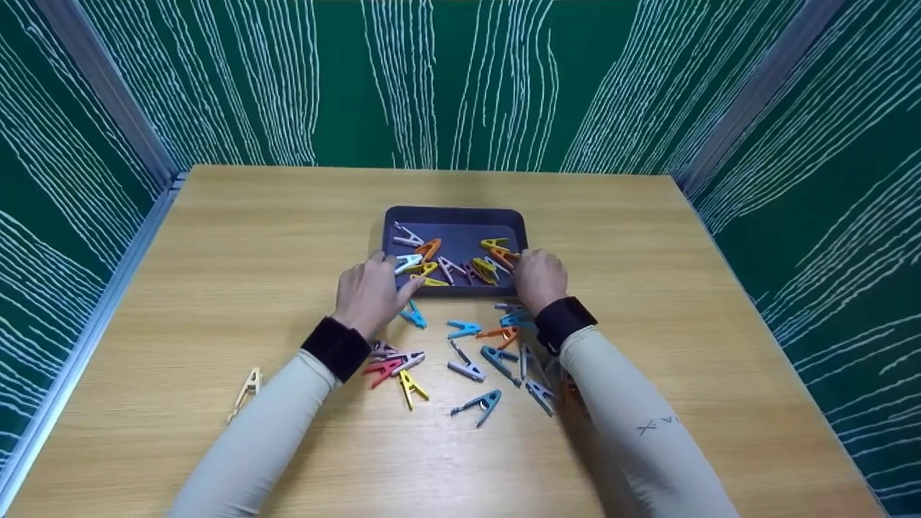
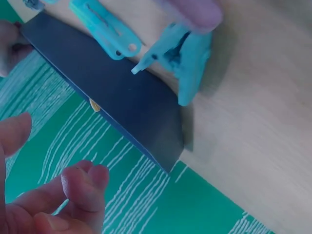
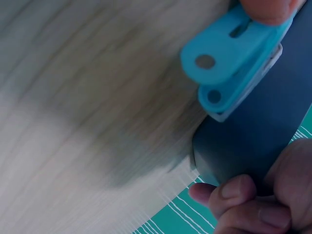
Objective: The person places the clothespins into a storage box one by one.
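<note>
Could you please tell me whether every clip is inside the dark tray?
No, a yellow clip lies on the table outside the tray.

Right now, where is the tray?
In the head view, the tray sits centrally between the left hand and right hand, beyond the clips on the table.

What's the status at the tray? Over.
Right grip holding tray at its right side. Left grip at its left side, hold unclear. Several pegs inside; loose pegs crowd its near side.
</note>
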Demonstrator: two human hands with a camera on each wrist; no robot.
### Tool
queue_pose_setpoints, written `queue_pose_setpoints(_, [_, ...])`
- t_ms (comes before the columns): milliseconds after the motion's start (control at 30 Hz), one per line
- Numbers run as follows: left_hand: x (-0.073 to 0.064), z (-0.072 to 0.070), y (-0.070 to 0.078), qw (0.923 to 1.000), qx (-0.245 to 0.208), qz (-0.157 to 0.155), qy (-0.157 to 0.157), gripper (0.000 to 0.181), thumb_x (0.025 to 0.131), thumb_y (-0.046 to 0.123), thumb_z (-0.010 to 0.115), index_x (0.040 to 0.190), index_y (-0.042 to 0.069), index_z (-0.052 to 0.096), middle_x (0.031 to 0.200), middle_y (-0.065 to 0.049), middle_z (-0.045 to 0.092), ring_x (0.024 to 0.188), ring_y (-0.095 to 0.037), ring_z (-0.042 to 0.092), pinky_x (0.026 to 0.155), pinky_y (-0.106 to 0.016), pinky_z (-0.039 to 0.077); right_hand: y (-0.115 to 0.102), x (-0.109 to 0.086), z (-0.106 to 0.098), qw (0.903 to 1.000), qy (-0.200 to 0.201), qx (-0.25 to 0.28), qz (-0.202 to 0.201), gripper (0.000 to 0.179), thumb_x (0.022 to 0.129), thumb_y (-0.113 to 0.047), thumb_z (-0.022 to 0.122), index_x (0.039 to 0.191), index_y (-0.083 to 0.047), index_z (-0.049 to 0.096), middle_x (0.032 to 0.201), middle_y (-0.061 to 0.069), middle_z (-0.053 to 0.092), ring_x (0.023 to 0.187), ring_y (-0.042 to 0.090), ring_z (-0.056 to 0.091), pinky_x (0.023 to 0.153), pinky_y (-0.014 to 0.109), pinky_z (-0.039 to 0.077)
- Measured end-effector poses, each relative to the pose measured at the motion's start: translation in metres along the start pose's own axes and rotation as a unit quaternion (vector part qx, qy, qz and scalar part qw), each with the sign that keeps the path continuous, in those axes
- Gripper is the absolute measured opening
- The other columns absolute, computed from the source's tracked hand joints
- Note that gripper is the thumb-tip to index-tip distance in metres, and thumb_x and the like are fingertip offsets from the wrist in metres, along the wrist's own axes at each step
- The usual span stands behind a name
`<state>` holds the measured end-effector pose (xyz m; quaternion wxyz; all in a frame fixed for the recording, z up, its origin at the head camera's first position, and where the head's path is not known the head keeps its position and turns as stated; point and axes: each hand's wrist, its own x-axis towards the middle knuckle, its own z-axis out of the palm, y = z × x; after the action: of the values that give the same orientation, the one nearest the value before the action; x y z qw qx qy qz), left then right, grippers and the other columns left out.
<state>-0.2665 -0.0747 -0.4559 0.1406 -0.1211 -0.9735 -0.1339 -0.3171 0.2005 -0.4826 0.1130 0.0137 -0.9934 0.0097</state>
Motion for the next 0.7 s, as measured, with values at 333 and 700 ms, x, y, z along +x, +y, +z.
queue_pose_setpoints(333, [-0.018,-0.010,-0.014,0.9995,-0.028,-0.005,-0.017,0.032,0.087,0.033,0.064,0.099,0.003,0.067,0.086,-0.009,0.062,0.061,-0.022,0.057,0.053,-0.037,0.049,-0.002,0.000,-0.002,1.0000,0.003,0.005,0.002,0.021,0.092,-0.012,0.053,0.086,0.003,0.066,0.077,0.019,0.064,0.066,0.033,0.063,0.056,0.044,0.052])
queue_pose_setpoints(700, [-0.030,0.001,-0.040,0.9879,-0.016,0.111,-0.107,0.038,0.065,-0.008,0.070,0.095,0.014,0.071,0.088,-0.001,0.068,0.065,-0.018,0.056,0.059,-0.037,0.048,-0.002,0.001,0.002,0.9998,0.018,-0.001,-0.001,0.021,0.091,-0.010,0.053,0.082,0.003,0.068,0.072,0.019,0.064,0.060,0.032,0.063,0.051,0.044,0.051])
